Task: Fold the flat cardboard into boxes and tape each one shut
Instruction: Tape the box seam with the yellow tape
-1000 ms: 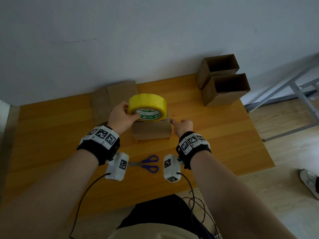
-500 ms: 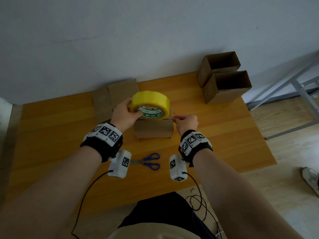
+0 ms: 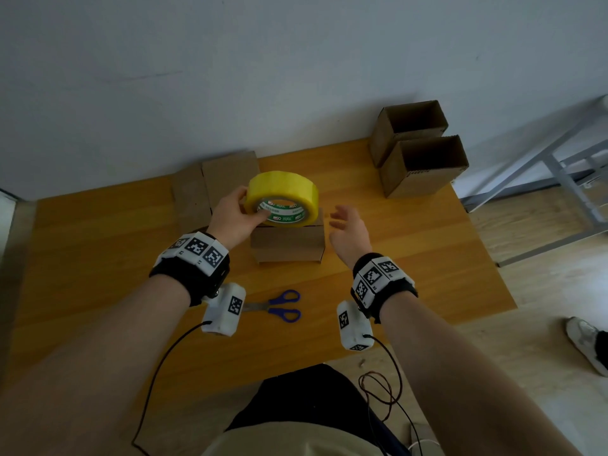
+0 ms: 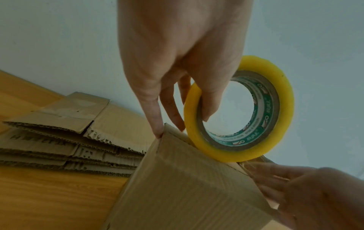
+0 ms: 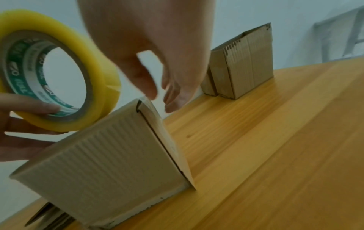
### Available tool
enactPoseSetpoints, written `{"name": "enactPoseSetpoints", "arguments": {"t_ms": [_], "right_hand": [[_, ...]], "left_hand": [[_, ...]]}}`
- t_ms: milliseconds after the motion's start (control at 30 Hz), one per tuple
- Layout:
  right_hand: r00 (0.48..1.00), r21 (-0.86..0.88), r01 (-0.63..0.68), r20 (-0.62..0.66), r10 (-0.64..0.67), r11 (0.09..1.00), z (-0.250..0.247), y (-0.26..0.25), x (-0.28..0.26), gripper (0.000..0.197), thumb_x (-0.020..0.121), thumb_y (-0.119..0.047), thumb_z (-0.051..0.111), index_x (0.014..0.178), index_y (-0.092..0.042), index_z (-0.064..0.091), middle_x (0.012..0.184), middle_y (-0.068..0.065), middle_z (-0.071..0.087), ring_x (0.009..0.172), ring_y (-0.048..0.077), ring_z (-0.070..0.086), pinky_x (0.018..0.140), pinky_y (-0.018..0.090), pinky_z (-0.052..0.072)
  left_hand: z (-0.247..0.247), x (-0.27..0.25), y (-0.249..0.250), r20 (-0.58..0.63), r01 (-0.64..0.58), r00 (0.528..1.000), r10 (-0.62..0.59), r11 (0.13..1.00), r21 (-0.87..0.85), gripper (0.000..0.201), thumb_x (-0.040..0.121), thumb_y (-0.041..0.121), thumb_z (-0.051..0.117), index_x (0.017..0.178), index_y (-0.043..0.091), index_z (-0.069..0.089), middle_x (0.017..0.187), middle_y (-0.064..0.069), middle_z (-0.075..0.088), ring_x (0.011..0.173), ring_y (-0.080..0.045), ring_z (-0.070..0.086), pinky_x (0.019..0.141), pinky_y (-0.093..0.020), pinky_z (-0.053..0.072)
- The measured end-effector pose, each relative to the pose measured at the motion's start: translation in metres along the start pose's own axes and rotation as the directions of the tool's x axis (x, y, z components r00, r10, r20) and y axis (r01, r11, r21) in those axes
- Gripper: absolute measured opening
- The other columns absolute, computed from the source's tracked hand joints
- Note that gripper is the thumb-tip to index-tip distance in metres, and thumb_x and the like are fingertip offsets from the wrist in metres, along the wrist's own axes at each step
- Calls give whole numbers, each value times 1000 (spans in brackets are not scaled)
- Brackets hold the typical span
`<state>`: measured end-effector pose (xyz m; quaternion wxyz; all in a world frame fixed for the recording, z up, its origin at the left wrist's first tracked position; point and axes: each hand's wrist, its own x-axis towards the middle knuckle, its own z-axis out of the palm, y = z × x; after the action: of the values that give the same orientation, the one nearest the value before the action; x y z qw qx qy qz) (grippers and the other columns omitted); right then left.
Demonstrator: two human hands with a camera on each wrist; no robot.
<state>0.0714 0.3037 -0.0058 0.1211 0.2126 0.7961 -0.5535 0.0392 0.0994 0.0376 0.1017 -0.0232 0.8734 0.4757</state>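
- A wooden table (image 3: 98, 258) is seen against a pale wall; all items below are set on it.
- A stack of flat cardboard (image 3: 214, 182) is noted at 11 o'clock from the table centre, against the wall; several corrugated layers are visible in the left wrist view (image 4: 69, 140).
- Two open boxes (image 3: 424, 166) are recorded at 1 o'clock, touching, the nearer one (image 5: 250, 68) just in front of the other. Their interiors are dark; contents cannot be told.
- A folded box (image 3: 288, 245) is placed at centre, top flaps closed. Contents cannot be told.
- A yellow tape roll (image 3: 283, 199) is held on edge and tilted, its lower rim touching the folded box's top (image 4: 238, 109).
- The left hand (image 3: 233, 218) is curled around the roll, thumb inside the core, fingers behind; one fingertip (image 4: 157, 132) is touching the box's top corner.
- The right hand (image 3: 348, 232) is held at 3 o'clock from the box, fingers loosely spread, nothing gripped; in the right wrist view (image 5: 157, 54) it is blurred.
- Blue-handled scissors (image 3: 283, 306) are noted at 6 o'clock from the folded box, near the table's front edge, lying flat.
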Motion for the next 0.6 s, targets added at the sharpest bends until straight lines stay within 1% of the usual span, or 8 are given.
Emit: {"name": "enactPoseSetpoints", "arguments": {"t_ms": [33,67,133,200,267,433,533,600], "right_hand": [[995,-22,60,77,-58,998,-1,-1,-1,73,82,9,55,146,-12,27,145,8,38,133,22,38,104,31,39],[980,-62,113,169,-102,992,0,-2,-1,85,79,7,62,149,-14,18,152,7,28,139,22,28,109,31,32],[946,-235,238,277,-170,942,4,-2,4,109,70,-9,80,152,-17,8,157,6,17,144,23,18,115,41,25],[922,-394,338,323,-216,855,9,-2,7,121,61,-28,88,152,-19,8,157,4,15,144,24,16,114,53,26],[912,-491,370,352,-209,789,10,-4,8,119,63,-33,86,152,-20,8,158,2,13,144,24,16,113,54,25],[906,-632,397,387,-173,666,5,-8,1,110,78,-38,74,152,-15,-3,159,4,5,146,25,12,116,46,19],[897,-671,417,413,-158,613,4,-13,-1,106,82,-38,70,152,-12,-5,159,7,3,146,27,12,116,45,18],[893,-681,428,421,-161,594,4,-16,-3,104,83,-37,68,152,-11,-6,159,7,2,146,27,13,115,45,18]], "left_hand": [[0,0,0,2,-1,1000,1,1000,-3,38,84,17,68,119,12,53,99,1,61,87,-16,60,80,-37,54],[0,0,0,4,-3,1000,3,1000,-4,38,84,17,68,119,12,53,99,1,61,87,-16,60,80,-37,54],[0,-1,1,3,-4,1000,4,1000,3,36,84,17,68,118,13,54,100,1,61,87,-16,60,79,-36,54],[0,-1,1,1,-5,1000,5,1000,9,36,84,18,67,117,12,54,100,0,61,88,-16,59,80,-36,53],[-1,-2,0,-2,-5,1000,5,1000,3,35,85,17,67,117,12,54,102,0,61,90,-17,59,80,-35,53],[0,-3,-4,-30,-20,999,20,1000,11,32,87,18,64,117,12,54,103,-1,62,90,-17,61,77,-32,53],[1,-6,-7,-55,-56,997,57,998,16,27,90,17,60,115,9,51,102,-4,61,87,-16,59,69,-24,51],[1,-8,-7,-46,-74,996,76,996,48,27,92,17,57,116,8,48,102,-3,59,88,-15,57,68,-21,48]]}}
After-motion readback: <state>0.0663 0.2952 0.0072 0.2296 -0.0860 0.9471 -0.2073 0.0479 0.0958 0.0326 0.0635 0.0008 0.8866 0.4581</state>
